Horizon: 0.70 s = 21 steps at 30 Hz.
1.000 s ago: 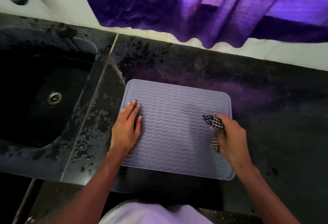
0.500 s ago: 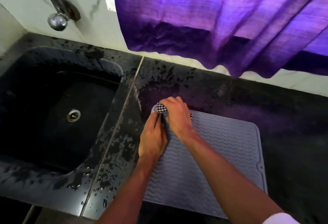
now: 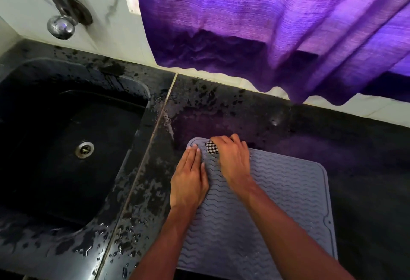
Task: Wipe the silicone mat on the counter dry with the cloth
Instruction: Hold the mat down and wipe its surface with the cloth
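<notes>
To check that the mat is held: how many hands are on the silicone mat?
2. The left hand lies flat on the silicone mat, near its left edge; the right hand holds the checkered cloth at its far left corner. None seems hidden.

A black sink (image 3: 33, 124) fills the left side, with a round metal drain (image 3: 84, 149) in its floor. Above its far corner a curved metal tap (image 3: 60, 27) comes out of the white wall (image 3: 106, 13). Water drops (image 3: 124, 242) lie scattered on the sink's wet near rim and right edge. A purple curtain (image 3: 266, 24) hangs in folds across the upper right, its wavy hem low against the wall.
</notes>
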{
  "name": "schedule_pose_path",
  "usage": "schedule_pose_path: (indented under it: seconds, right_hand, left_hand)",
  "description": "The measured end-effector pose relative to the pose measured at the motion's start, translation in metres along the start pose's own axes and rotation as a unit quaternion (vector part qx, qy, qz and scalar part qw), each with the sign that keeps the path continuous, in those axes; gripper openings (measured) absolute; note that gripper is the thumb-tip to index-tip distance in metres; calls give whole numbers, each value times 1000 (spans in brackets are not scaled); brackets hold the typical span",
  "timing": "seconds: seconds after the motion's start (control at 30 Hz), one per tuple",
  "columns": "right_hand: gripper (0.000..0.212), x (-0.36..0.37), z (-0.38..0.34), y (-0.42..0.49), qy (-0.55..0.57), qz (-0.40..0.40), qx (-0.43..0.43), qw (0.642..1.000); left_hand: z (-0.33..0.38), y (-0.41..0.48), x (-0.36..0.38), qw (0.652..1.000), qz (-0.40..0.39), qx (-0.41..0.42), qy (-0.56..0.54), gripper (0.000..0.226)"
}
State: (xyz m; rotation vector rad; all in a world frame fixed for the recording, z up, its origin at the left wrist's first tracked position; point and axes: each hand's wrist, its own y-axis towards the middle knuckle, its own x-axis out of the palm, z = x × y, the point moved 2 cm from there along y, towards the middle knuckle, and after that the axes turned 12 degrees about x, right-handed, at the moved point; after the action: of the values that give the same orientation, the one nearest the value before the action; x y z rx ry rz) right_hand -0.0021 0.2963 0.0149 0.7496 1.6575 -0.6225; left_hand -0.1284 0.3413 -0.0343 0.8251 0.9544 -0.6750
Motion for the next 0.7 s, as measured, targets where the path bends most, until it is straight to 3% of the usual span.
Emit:
schedule_pose_path:
  seconds: [0.33, 0.53, 0.63, 0.7]
  right_hand:
    - [50, -24, 127, -26, -51, 24, 103, 993]
    - [47, -40, 187, -40, -41, 34, 192, 980]
    - [45, -46, 170, -37, 38, 45, 184, 981]
    - [43, -42, 137, -27, 134, 36, 115, 984]
  left_hand:
    - [-3, -2, 7, 1000, -16, -19, -2, 52]
    - [-1, -4, 7, 1000, 1, 12, 5, 54]
    - [1, -1, 9, 997, -40, 68, 12, 62]
    - [0, 1, 12, 994, -75, 79, 26, 68]
